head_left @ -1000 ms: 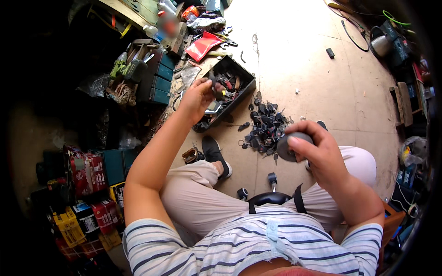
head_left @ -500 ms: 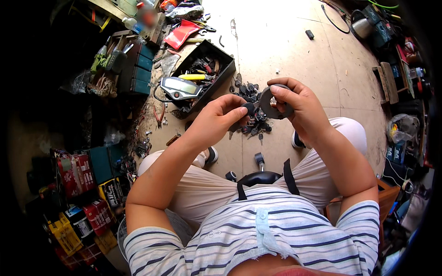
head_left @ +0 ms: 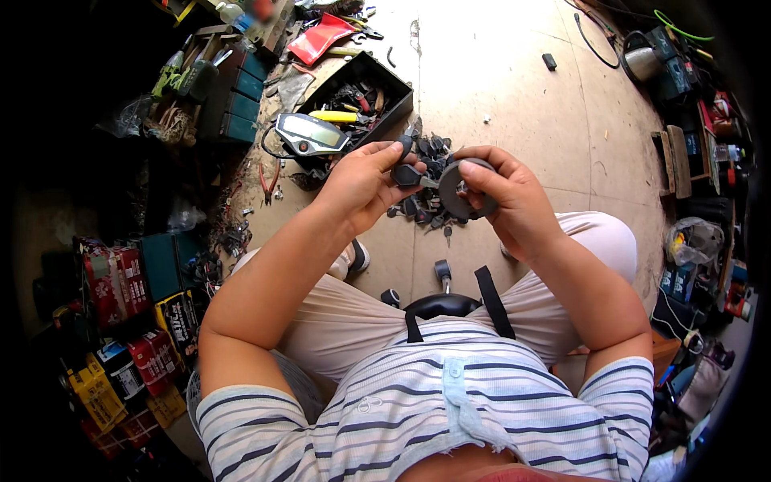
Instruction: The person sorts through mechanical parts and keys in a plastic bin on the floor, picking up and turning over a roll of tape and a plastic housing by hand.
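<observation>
Between the fingers of my left hand [head_left: 353, 186] are black-headed keys. One key [head_left: 407, 175] points its metal blade toward a thick dark grey ring [head_left: 452, 195], which looks like a ring magnet; the blade's tip is at the ring's edge, and I cannot tell whether they touch. Another black key head [head_left: 404, 145] sticks up by my left thumb. My right hand [head_left: 514, 197] grips the ring by its right side, thumb over the front and fingers behind. Under both hands, a pile of black-headed keys [head_left: 434, 149] lies on the floor, partly hidden by them.
Beyond my left hand stands a black box [head_left: 396, 114] of tools and parts, with a digital instrument panel [head_left: 309, 134] leaning at its near side. Red-handled pliers [head_left: 268, 185] lie left. Boxes [head_left: 116, 281] crowd the left; a kettle [head_left: 641, 60] stands far right.
My left hand has turned and opened out, showing the key heads more clearly. The ring in my right hand has shifted slightly left and down. The whole view has moved a little.
</observation>
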Demonstrator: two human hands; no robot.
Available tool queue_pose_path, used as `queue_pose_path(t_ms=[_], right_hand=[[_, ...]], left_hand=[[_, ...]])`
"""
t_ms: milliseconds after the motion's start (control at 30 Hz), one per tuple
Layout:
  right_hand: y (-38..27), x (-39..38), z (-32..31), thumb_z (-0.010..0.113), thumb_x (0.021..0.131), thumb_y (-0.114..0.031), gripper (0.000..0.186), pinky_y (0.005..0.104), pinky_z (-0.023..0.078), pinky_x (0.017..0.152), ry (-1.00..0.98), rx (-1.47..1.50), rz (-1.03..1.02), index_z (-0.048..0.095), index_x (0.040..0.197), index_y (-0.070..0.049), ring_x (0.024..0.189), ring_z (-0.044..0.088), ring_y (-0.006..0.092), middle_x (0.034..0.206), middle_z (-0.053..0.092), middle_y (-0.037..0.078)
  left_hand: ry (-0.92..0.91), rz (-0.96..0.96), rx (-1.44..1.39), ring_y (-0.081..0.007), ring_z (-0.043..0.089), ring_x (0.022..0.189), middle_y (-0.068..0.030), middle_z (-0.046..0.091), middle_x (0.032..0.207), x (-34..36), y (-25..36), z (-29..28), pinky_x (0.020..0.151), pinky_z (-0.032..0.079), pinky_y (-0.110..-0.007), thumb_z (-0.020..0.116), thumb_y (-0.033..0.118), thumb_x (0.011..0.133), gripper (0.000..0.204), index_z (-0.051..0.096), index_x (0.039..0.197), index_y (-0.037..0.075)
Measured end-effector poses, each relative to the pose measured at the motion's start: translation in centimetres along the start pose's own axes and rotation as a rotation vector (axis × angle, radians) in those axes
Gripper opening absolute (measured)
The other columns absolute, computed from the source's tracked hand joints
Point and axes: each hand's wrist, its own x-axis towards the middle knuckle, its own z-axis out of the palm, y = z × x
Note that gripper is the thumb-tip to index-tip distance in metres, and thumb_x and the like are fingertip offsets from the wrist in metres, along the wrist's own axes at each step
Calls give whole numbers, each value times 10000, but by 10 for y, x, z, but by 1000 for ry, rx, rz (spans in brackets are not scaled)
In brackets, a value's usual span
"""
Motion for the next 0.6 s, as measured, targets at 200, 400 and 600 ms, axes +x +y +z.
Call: queue_pose_path(t_ms=[200,400,600], right_hand=[[6,9,-6,644,867,-146,215,188,406,647,131,-70,-47,605,1043,-27,685,501,57,824,596,-1],[-17,2,-12,644,867,-140,234,192,407,675,178,6,-189,594,1051,-4,664,473,64,793,560,-4],[-20,-5,-17,637,867,-145,265,226,418,738,189,12,-139,577,1080,2,669,465,71,802,552,-3]], left_hand=[[70,85,24,-244,622,935,-114,572,972,11,-7,-4,849,547,-426,484,114,962,143,477,1064,14],[212,167,391,-211,619,869,-104,573,957,68,-35,-60,749,544,-336,517,127,942,205,470,1090,-7],[186,-41,568,-204,492,1077,-89,496,1162,84,-61,-88,900,481,-377,585,314,917,473,455,1266,23]])
